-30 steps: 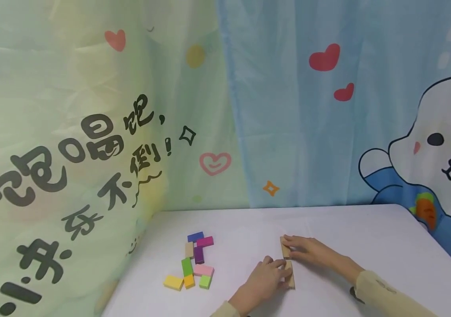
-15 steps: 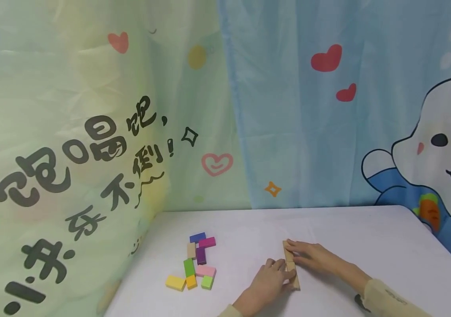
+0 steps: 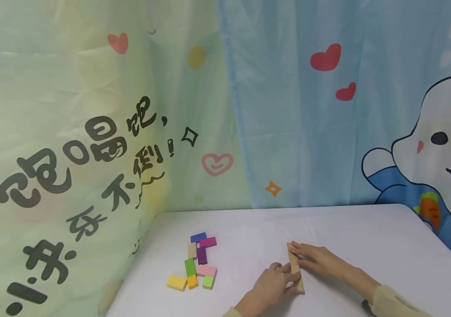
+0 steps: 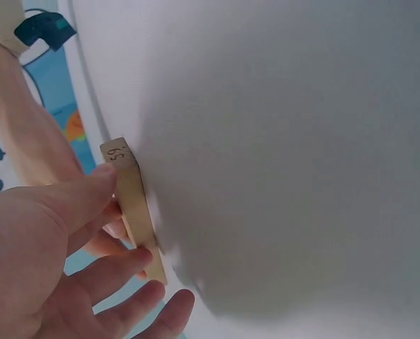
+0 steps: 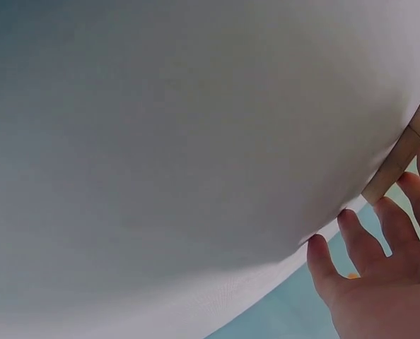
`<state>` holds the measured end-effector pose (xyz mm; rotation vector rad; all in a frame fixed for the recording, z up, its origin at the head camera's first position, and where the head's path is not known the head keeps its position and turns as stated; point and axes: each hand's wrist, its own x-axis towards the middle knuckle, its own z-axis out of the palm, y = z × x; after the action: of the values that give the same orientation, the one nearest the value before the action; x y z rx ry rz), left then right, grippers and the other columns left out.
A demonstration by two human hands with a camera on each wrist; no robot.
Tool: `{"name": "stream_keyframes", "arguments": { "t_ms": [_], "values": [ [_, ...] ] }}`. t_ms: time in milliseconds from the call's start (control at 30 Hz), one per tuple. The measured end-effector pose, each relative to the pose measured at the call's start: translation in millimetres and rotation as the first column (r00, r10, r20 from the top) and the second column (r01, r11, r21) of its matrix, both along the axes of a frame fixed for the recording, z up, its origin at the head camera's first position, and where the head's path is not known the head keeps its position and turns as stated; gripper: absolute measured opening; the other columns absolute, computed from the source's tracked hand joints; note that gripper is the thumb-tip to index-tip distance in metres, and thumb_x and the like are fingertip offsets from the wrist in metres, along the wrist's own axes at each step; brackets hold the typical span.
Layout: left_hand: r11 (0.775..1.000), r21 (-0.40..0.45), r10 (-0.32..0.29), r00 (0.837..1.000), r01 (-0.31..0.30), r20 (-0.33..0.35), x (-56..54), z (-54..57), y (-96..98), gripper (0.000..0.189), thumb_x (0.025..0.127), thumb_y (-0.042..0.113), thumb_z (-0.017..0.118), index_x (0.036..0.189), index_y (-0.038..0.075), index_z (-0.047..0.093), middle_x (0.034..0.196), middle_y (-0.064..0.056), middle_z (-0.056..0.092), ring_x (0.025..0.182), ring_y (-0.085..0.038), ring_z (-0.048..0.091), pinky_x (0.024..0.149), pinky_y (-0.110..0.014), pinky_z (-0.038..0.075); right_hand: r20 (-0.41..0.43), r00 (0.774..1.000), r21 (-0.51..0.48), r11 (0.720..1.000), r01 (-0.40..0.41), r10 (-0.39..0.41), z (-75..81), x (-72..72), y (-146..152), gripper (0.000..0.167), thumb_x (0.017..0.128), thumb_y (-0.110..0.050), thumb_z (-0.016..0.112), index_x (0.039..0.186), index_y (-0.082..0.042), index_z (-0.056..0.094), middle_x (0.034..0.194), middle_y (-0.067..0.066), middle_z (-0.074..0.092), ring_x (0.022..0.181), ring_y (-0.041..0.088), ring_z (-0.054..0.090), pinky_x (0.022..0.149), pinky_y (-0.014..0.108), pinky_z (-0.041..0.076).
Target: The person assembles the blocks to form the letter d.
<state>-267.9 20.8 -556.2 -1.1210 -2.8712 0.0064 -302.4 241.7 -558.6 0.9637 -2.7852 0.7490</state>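
Two plain wooden blocks lie end to end in a line on the white table. My left hand [image 3: 273, 286] pinches the nearer wooden block [image 3: 300, 287] between thumb and fingers; in the left wrist view this block [image 4: 133, 198] has dark handwritten marks on its end. My right hand [image 3: 322, 260] holds the farther wooden block [image 3: 293, 258], its fingertips at the far end and right side. The right wrist view shows the seam where this farther block [image 5: 395, 161] meets the other, with the outer fingers [image 5: 322, 258] touching the tabletop.
Left of the hands lies a loose group of coloured blocks, among them a yellow block [image 3: 177, 283], a purple block [image 3: 201, 255] and a pink block [image 3: 207, 270]. The white table [image 3: 245, 229] ends at a printed curtain [image 3: 288, 132] behind it.
Both hands have slid the two wooden blocks a little to the right and nearer. The small gap between the blocks' ends has closed. The coloured group keeps its arrangement.
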Motion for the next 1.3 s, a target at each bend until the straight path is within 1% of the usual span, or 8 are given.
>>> {"name": "stream_keyframes", "arguments": {
  "t_ms": [133, 267, 600, 767, 833, 933, 1067, 1300],
  "values": [
    [1.000, 0.020, -0.005, 1.000, 0.005, 0.000, 0.5, -0.7, 0.7, 0.043, 0.092, 0.050, 0.063, 0.134, 0.041, 0.062, 0.143, 0.010, 0.059, 0.123, -0.016, 0.061, 0.082, -0.032, 0.059, -0.023, 1.000, -0.006, 1.000, -0.004, 0.004, -1.2, 1.8, 1.0, 0.047, 0.099, -0.033, 0.062, 0.138, -0.007, 0.061, 0.144, 0.019, 0.056, 0.124, 0.043, 0.058, 0.094, 0.057, 0.052],
    [0.999, 0.035, -0.021, 1.000, 0.021, -0.010, 0.2, -0.9, 0.4, 0.043, 0.092, 0.050, 0.064, 0.134, 0.039, 0.063, 0.143, 0.009, 0.060, 0.123, -0.017, 0.062, 0.082, -0.032, 0.059, -0.013, 1.000, -0.006, 1.000, 0.002, -0.002, -0.7, 1.9, 2.0, 0.047, 0.099, -0.034, 0.061, 0.139, -0.008, 0.060, 0.145, 0.018, 0.055, 0.125, 0.042, 0.058, 0.095, 0.056, 0.052],
    [0.997, 0.067, -0.047, 0.999, 0.045, 0.027, -1.1, -0.9, -0.1, 0.044, 0.095, 0.044, 0.064, 0.138, 0.034, 0.061, 0.145, 0.000, 0.058, 0.128, -0.020, 0.060, 0.086, -0.033, 0.059, 0.013, 1.000, 0.001, 1.000, 0.011, -0.011, 0.4, 0.5, 2.4, 0.048, 0.100, -0.035, 0.061, 0.140, -0.008, 0.059, 0.146, 0.017, 0.054, 0.127, 0.043, 0.057, 0.097, 0.057, 0.051],
    [0.997, 0.077, -0.033, 0.997, 0.027, 0.066, -0.2, -2.2, 1.4, 0.045, 0.095, 0.045, 0.064, 0.138, 0.034, 0.060, 0.146, 0.001, 0.057, 0.131, -0.022, 0.059, 0.086, -0.037, 0.060, 0.023, 1.000, 0.001, 1.000, 0.003, -0.003, 1.1, 0.8, 2.6, 0.050, 0.100, -0.036, 0.061, 0.140, -0.007, 0.059, 0.147, 0.019, 0.053, 0.127, 0.043, 0.056, 0.097, 0.058, 0.050],
    [0.997, 0.071, -0.027, 0.998, 0.023, 0.055, -0.1, -2.2, 1.2, 0.045, 0.095, 0.046, 0.064, 0.138, 0.035, 0.061, 0.146, 0.002, 0.058, 0.130, -0.022, 0.059, 0.086, -0.038, 0.060, 0.036, 0.999, -0.004, 1.000, -0.001, 0.001, 2.2, 0.8, 2.3, 0.052, 0.099, -0.038, 0.061, 0.140, -0.006, 0.059, 0.147, 0.020, 0.053, 0.128, 0.045, 0.055, 0.098, 0.059, 0.049],
    [0.999, 0.045, -0.024, 1.000, 0.024, 0.012, -0.5, -0.9, 0.4, 0.044, 0.094, 0.049, 0.063, 0.136, 0.037, 0.061, 0.144, 0.006, 0.059, 0.127, -0.021, 0.060, 0.084, -0.038, 0.060, 0.070, 0.998, -0.014, 1.000, -0.002, 0.003, 4.4, -0.1, 1.3, 0.056, 0.098, -0.041, 0.062, 0.140, -0.005, 0.058, 0.148, 0.021, 0.052, 0.129, 0.048, 0.053, 0.099, 0.064, 0.046],
    [0.999, 0.027, -0.031, 0.999, 0.032, -0.041, -0.8, 0.4, -0.5, 0.044, 0.092, 0.052, 0.063, 0.134, 0.039, 0.063, 0.141, 0.011, 0.060, 0.122, -0.018, 0.062, 0.083, -0.033, 0.060, 0.096, 0.995, -0.015, 1.000, 0.010, -0.008, 5.4, -1.7, 0.0, 0.059, 0.096, -0.044, 0.064, 0.140, -0.004, 0.058, 0.148, 0.021, 0.051, 0.131, 0.049, 0.050, 0.099, 0.067, 0.044],
    [0.997, 0.055, -0.054, 0.997, 0.057, -0.059, -1.1, -3.4, 0.3, 0.042, 0.091, 0.052, 0.064, 0.130, 0.039, 0.066, 0.137, 0.010, 0.064, 0.118, -0.016, 0.063, 0.080, -0.029, 0.058, 0.093, 0.996, 0.004, 1.000, 0.015, -0.015, 5.8, -0.8, -0.1, 0.060, 0.094, -0.046, 0.065, 0.137, -0.005, 0.060, 0.146, 0.020, 0.054, 0.129, 0.050, 0.052, 0.096, 0.068, 0.046]
  ]
}}
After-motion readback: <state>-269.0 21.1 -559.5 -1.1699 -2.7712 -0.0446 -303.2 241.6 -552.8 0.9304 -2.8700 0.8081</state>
